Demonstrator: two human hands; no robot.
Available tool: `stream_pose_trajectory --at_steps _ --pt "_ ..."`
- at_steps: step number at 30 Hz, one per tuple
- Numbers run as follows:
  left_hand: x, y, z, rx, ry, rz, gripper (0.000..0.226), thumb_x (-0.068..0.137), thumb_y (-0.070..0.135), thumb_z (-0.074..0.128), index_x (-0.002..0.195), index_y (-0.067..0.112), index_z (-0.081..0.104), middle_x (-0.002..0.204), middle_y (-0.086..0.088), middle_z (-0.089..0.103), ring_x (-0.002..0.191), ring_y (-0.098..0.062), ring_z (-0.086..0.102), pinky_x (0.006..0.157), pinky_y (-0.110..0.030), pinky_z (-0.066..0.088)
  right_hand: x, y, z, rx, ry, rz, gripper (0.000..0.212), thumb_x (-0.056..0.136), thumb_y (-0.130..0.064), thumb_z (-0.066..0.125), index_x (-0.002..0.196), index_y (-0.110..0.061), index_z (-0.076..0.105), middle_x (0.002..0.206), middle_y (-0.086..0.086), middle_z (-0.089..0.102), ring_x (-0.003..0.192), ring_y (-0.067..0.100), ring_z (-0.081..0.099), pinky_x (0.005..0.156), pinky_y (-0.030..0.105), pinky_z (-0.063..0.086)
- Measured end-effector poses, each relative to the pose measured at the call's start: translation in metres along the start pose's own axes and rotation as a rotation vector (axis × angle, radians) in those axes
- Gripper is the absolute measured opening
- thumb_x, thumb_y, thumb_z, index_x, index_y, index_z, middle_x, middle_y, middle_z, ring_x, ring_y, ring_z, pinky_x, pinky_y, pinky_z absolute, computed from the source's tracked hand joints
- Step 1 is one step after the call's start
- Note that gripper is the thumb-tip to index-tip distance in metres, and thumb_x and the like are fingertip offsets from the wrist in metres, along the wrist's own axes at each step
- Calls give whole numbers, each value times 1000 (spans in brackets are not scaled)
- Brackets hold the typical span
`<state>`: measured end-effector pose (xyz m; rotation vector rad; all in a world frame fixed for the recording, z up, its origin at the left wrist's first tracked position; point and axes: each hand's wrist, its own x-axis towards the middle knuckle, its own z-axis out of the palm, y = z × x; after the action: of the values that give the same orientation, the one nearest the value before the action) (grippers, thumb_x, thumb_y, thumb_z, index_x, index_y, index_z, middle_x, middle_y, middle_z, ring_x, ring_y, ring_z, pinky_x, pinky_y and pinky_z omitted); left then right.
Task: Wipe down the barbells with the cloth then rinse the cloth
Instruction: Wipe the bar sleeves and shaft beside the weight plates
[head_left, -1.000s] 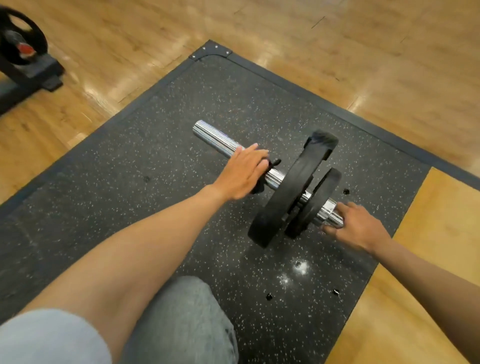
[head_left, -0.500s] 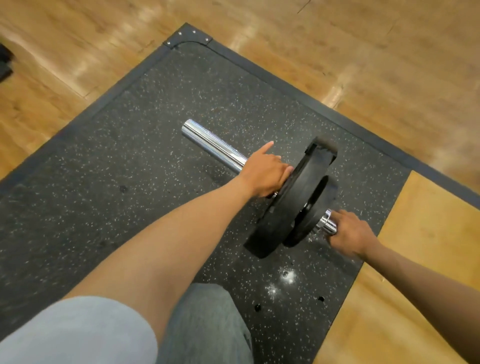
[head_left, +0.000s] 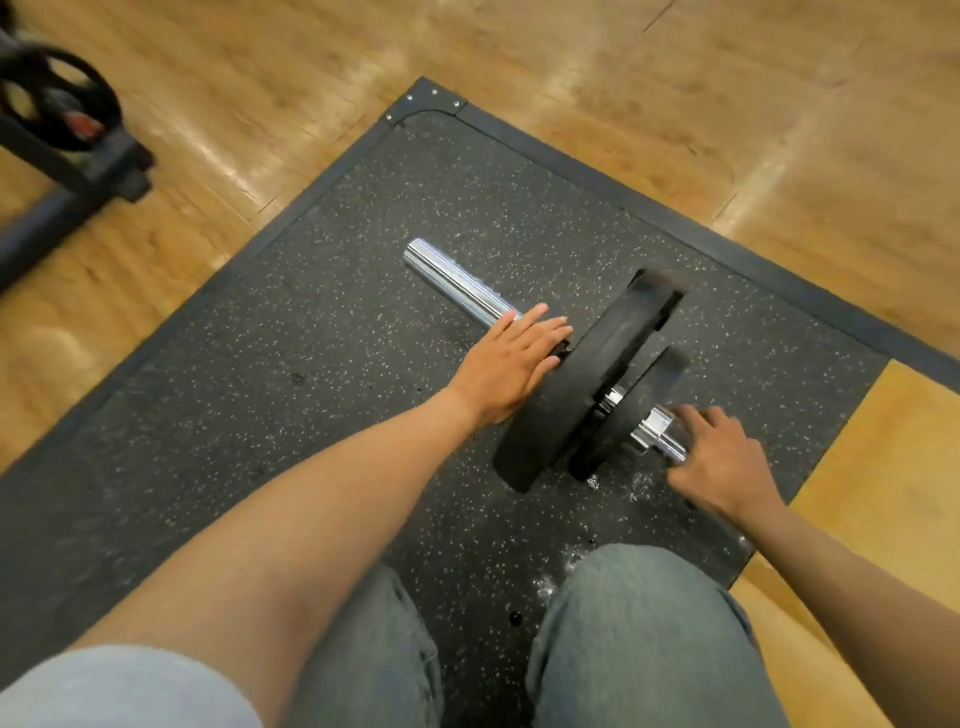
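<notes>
A chrome steel barbell sleeve (head_left: 457, 288) lies on a black rubber floor mat flecked with white (head_left: 260, 395), running from its free end at upper left down toward the lower right. Two black round weight plates stand on it: a larger, thicker plate (head_left: 582, 384) and, just behind it toward the right, a smaller plate (head_left: 628, 410). A short stretch of chrome shaft shows between the two and again beyond the smaller one.

The left hand (head_left: 506, 371) lies flat over the sleeve just beside the larger plate, fingers straight and held close together, their tips reaching a small dark part at the plate's hub — whether that is a collar or a cloth cannot be told. The right hand (head_left: 722, 462) is at the chrome shaft end beyond the smaller plate, its fingers curled down around the bar; motion blur hides how firmly they close. No cloth can be made out for certain in either hand.

Two knees in grey-blue denim (head_left: 639, 634) fill the bottom of the view, and a light grey short sleeve (head_left: 119, 686) shows at the lower left. Around the mat is polished wooden flooring (head_left: 727, 104). At the far upper left stands a dark metal rack foot with a black wheel-like plate (head_left: 57, 98) — blurred.
</notes>
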<state>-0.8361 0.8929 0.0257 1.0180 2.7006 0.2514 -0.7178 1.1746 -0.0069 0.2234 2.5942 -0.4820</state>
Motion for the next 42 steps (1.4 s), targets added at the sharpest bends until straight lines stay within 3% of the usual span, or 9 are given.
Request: stream_pose_trajectory --at_steps 5,10,15,18,23,27,32,36,42 --pt "15 -1 -13 10 -34 -4 56 106 23 34 160 10 29 167 -5 30 159 -24 10 129 -45 5 5 8 -8 186 103 -125 107 72 -77 59 160 -29 22 150 10 42 132 32 41 105 59 41" --pt "37 -9 -4 10 29 29 56 105 30 47 158 14 35 163 -3 39 158 -22 16 129 -44 2 6 11 -10 331 373 -11 67 96 -56 26 152 -23 41 141 8 48 132 27 39 107 55 34" --pt "75 -10 -10 167 -61 4 77 94 48 7 137 14 60 138 -6 65 151 -25 36 127 -46 -2 16 -3 -2 109 370 341 67 105 -59 10 131 -19 58 138 15 56 131 37 46 109 56 32" --pt "110 3 -13 316 -170 -52 54 107 37 23 125 18 70 119 -7 73 147 -27 42 126 -47 -10 23 2 -8 92 371 404 67 104 -64 16 133 -21 57 139 16 56 130 39 46 108 56 33" --pt "103 -12 -3 85 -14 293 76 100 46 7 129 10 67 133 -9 68 146 -26 44 127 -45 13 28 9 -10 66 388 394 67 105 -63 17 135 -18 55 136 20 56 128 40 48 104 57 37" --pt "61 -38 16 44 89 390 59 111 41 13 152 15 47 153 -4 52 150 -25 37 125 -43 16 30 8 -13 69 223 423 70 105 -61 11 141 -17 51 141 24 51 131 43 45 108 59 35" --pt "111 -13 -10 222 -57 113 53 110 33 17 92 14 63 87 -3 64 104 -26 67 128 -46 6 36 5 -18 42 43 505 70 104 -56 3 152 -20 39 154 23 41 143 42 35 118 61 21" --pt "130 -5 -13 262 -162 92 70 112 35 7 110 14 73 106 -8 75 132 -21 57 128 -45 -7 31 3 -18 64 50 581 73 102 -63 3 157 -26 32 161 19 32 150 39 25 120 61 12" --pt "96 -83 -28 285 -66 70 34 111 20 28 110 22 63 115 -2 71 143 -29 47 125 -55 11 24 -6 -9 40 185 575 84 96 -72 -1 152 -26 42 154 20 43 144 39 36 116 61 24"
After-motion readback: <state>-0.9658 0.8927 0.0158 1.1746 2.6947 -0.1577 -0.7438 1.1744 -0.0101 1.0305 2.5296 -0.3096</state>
